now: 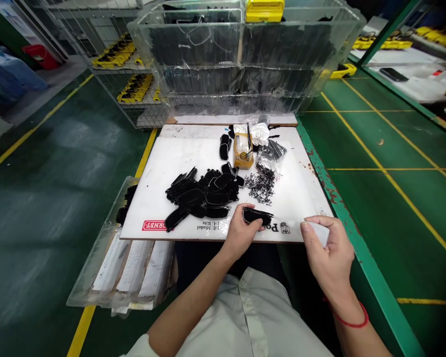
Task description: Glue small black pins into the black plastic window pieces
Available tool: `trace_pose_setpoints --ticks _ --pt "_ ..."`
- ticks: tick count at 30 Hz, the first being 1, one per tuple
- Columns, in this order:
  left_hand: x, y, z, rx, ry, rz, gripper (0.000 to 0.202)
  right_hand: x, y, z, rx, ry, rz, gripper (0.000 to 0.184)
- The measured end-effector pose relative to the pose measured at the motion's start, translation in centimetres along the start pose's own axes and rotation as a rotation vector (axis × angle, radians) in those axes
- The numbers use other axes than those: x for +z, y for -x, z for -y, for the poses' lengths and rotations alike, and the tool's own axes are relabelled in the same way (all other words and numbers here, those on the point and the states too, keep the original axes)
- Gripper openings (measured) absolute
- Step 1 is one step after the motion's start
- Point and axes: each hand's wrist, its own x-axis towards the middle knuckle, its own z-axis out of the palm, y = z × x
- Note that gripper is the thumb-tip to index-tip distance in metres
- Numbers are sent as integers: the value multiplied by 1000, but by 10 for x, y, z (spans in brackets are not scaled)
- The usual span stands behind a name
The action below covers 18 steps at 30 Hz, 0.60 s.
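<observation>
My left hand [242, 230] is closed on a flat black plastic part [257, 217] with a rounded outline, close to the front edge of the white board [193, 144]. Beyond the board's right front corner, my right hand [329, 250] pinches a small white piece [319, 233] between thumb and fingers; its exact kind I cannot make out. A heap of similar black parts [196, 196] lies left of my left hand. Just past that hand is a scatter of small thin black pins [260, 184].
At the board's back stand a small yellow box [243, 151] and a clear plastic bag [271, 153] of black pieces. Behind is a large clear bin [241, 59]. A clear tray [92, 277] sits low at left. A green metal rail [319, 173] runs along the right.
</observation>
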Motion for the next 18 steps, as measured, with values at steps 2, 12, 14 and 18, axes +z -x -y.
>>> trace_pose_setpoints --ticks 2,12,14,18 --pt "-1 -1 3 0 -10 6 34 2 0 0 -56 45 -17 25" --pt "-4 -5 13 17 61 24 39 11 2 0 -249 92 -4 16" --pt "-4 -6 14 16 57 15 40 13 2 0 -275 100 -6 15" --pt "-3 -6 15 8 50 9 41 16 2 -1 -295 122 -8 15"
